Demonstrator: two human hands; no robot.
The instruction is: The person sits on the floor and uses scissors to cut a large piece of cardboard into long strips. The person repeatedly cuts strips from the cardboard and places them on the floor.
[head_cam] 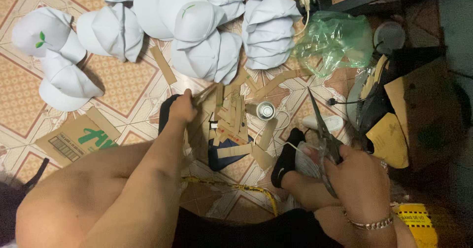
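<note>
Cardboard strips on the floor, scissors in one hand, a strip pinched in the other.

Left hand [183,107] is out over the pile of cardboard strips [229,117], fingers closed tight on one strip [204,94] that sticks out to the right of the knuckles; right hand [357,171] is nearer the body, clamped round the handles of the scissors [325,130], blades together and pointing up and away; a small metal can [266,110] stands just beside the pile, between the two hands; white caps [197,31] lie stacked and spread across the tiled floor [123,80] beyond the strips, one with a green leaf mark at far left; a green plastic bag [335,41] sits to the upper right, and a flat piece of cardboard box [79,137] lies by the left knee; a foot in a black sock [287,159] rests just beside the right hand.
</note>
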